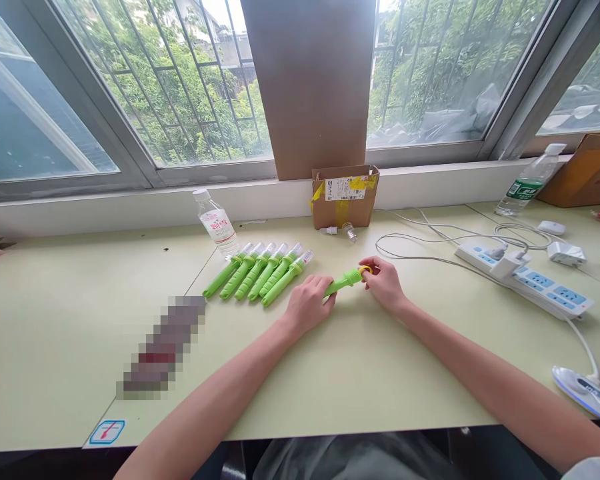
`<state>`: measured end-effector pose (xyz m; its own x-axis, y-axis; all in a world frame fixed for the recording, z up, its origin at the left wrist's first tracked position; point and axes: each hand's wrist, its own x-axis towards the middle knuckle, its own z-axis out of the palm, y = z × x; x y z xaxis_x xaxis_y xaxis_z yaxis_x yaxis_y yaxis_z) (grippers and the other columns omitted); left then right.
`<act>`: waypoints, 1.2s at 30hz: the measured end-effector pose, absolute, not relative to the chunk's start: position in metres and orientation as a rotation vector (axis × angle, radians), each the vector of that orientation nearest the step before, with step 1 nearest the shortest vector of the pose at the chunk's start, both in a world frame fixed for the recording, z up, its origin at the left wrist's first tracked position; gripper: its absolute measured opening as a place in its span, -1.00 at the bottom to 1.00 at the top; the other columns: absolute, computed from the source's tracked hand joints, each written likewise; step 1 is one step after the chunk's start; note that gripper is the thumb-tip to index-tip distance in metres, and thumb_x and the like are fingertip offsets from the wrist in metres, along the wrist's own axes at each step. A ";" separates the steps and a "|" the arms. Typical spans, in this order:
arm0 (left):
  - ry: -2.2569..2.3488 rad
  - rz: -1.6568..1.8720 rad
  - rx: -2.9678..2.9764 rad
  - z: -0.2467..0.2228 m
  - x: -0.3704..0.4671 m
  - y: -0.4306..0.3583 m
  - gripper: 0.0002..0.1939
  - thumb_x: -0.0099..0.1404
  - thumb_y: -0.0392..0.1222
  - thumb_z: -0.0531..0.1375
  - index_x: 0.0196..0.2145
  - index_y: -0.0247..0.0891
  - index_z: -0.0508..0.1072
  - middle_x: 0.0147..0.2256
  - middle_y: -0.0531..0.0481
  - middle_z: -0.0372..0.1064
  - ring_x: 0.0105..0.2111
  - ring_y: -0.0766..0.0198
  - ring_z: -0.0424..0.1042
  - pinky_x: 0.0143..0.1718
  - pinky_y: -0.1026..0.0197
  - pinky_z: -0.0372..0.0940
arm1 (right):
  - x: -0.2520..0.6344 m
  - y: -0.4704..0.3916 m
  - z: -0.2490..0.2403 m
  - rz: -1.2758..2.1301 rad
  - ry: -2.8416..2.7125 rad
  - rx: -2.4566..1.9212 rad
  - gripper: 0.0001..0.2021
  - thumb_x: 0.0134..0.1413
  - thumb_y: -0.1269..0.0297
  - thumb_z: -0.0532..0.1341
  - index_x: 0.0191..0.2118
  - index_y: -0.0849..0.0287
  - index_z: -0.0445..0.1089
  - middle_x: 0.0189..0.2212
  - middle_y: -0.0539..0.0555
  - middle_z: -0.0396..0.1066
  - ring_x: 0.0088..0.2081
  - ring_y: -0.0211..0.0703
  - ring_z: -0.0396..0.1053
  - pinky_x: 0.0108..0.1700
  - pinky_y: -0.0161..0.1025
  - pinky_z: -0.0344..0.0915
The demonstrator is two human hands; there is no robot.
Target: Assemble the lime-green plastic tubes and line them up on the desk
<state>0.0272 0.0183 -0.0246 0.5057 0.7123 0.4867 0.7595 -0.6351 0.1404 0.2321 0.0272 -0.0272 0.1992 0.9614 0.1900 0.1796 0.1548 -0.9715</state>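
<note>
In the head view, my left hand [310,301] is closed round a green plastic handle [344,283] with a ribbed collar. At the collar end, the fingers of my right hand [380,283] pinch a small yellow ring [365,269]; whether it sits on the handle's end I cannot tell. To the left of my left hand lies a slanted row of several green-handled tools [267,275] with clear caps on their far ends. Two small clear plastic pieces [349,232] lie farther back, beside the cardboard box.
An open cardboard box [343,207] stands against the wall. One water bottle [216,221] is behind the row, another bottle [530,180] at the far right. A power strip [530,279] with cables lies right of my arms. A pixelated dark patch [163,350] is at left.
</note>
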 end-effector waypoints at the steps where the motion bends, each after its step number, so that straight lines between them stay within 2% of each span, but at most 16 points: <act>1: -1.301 -0.785 -2.642 -0.024 0.027 0.018 -0.83 0.28 -0.16 0.09 -0.18 -0.19 0.37 -0.33 -0.02 0.43 -0.30 0.20 0.38 -0.41 0.23 0.20 | 0.233 0.027 -0.027 0.822 -1.249 -1.302 -0.87 -0.11 0.30 0.25 -0.34 0.11 0.40 -0.46 0.02 0.39 -0.51 -0.24 0.32 -0.58 -0.30 0.28; 8: -1.296 -0.698 -2.635 -0.022 0.027 0.016 -0.83 0.26 -0.15 0.09 -0.19 -0.18 0.38 -0.34 -0.03 0.42 -0.34 0.21 0.38 -0.48 0.24 0.14 | 0.234 0.026 -0.025 0.698 -1.327 -1.307 -0.91 -0.10 0.26 0.27 -0.39 0.10 0.43 -0.56 0.00 0.34 -0.55 -0.26 0.25 -0.58 -0.31 0.20; 16: -1.364 -0.710 -2.604 -0.024 0.027 0.017 -0.78 0.33 -0.10 0.02 -0.14 -0.14 0.37 -0.38 -0.01 0.38 -0.45 0.27 0.36 -0.56 0.28 0.06 | 0.231 0.022 -0.016 1.037 -1.297 -1.164 -0.87 -0.06 0.23 0.23 -0.38 0.16 0.44 -0.41 0.07 0.44 -0.39 -0.20 0.37 -0.48 -0.30 0.34; 25: -1.431 -0.761 -2.558 -0.024 0.022 0.021 -0.77 0.30 -0.10 0.06 -0.13 -0.15 0.38 -0.37 0.00 0.38 -0.48 0.28 0.36 -0.57 0.29 0.07 | 0.237 0.022 -0.011 1.123 -1.370 -1.063 -0.79 -0.01 0.16 0.21 -0.30 0.14 0.49 -0.33 0.09 0.45 -0.34 -0.18 0.37 -0.42 -0.28 0.35; 31: -1.399 -0.761 -2.581 -0.025 0.022 0.021 -0.77 0.30 -0.09 0.05 -0.14 -0.15 0.38 -0.37 -0.01 0.39 -0.46 0.29 0.36 -0.55 0.29 0.10 | 0.244 0.023 -0.007 1.080 -1.421 -1.048 -0.83 -0.09 0.20 0.25 -0.36 0.15 0.51 -0.42 0.07 0.44 -0.39 -0.18 0.36 -0.42 -0.25 0.32; 36: -1.349 -0.757 -2.602 -0.024 0.022 0.021 -0.77 0.31 -0.08 0.04 -0.13 -0.14 0.38 -0.35 -0.01 0.40 -0.44 0.29 0.37 -0.54 0.29 0.10 | 0.248 0.024 -0.007 1.190 -1.354 -1.046 -0.84 -0.10 0.24 0.25 -0.37 0.17 0.52 -0.60 0.01 0.35 -0.54 -0.27 0.26 -0.51 -0.29 0.20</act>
<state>0.0223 0.0205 -0.0239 0.4794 0.7352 0.4793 0.7922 -0.5975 0.1240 0.2477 0.0243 -0.0070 -0.1155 0.9835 0.1392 -0.0111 0.1388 -0.9903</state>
